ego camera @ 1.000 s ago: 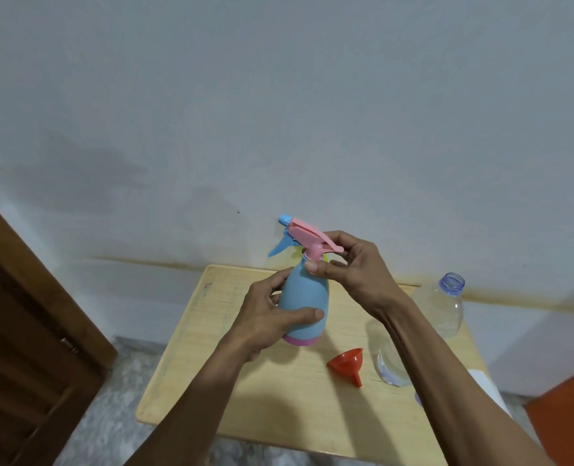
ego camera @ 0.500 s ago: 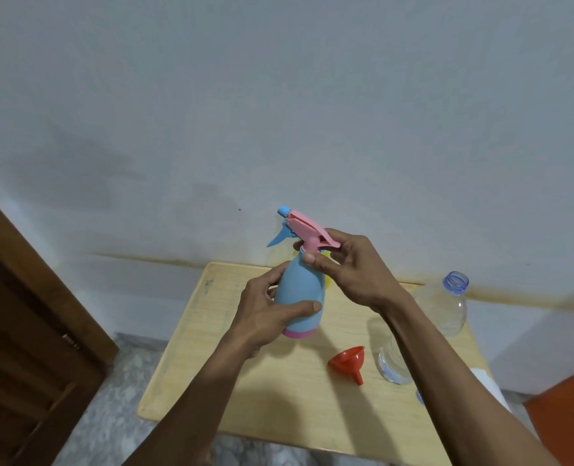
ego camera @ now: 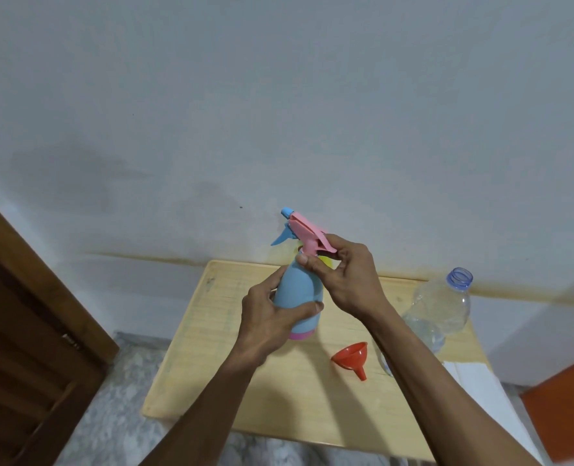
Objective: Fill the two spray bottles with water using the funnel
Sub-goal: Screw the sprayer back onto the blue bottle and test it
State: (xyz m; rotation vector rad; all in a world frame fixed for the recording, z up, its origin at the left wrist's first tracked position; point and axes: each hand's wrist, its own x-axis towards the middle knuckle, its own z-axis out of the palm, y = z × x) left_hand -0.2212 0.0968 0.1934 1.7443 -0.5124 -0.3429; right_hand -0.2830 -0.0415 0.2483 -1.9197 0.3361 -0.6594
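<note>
A: Fingers first. Left?
B: The left hand point(ego camera: 268, 322) is wrapped round the blue spray bottle point(ego camera: 299, 299); thumb point(ego camera: 307, 308) is laid across the front of the body, the other fingers are curled behind the left side. Bottle is gripped.

A: Right?
B: The right hand point(ego camera: 348, 279) is closed on the pink trigger head point(ego camera: 307, 235) at the neck; a pinch is made by thumb and curled fingers just under the pink part. Blue nozzle tip and blue trigger lever are pointed left, away from the hand.

A: Is the head loosened?
B: Cannot be told. The joint is covered by the fingers.

A: Bottle position?
B: Held upright, slightly tilted, above the wooden table point(ego camera: 232, 371). Pink base band is seen at the bottom. Contact with the table cannot be confirmed.

A: Second spray bottle?
B: Only a yellow-green patch point(ego camera: 326, 262) is seen behind the right fingers; what it belongs to cannot be identified.

A: Funnel?
B: The red funnel point(ego camera: 350, 357) is laid on its side on the table, spout pointed toward the camera, right of the blue bottle, apart from it.

A: Water?
B: A clear plastic bottle point(ego camera: 442, 307), uncapped, blue neck ring, is stood at the table's right side, partly hidden by the right forearm.

A: Surroundings?
B: White wall behind, brown wooden door point(ego camera: 26, 331) at left.
</note>
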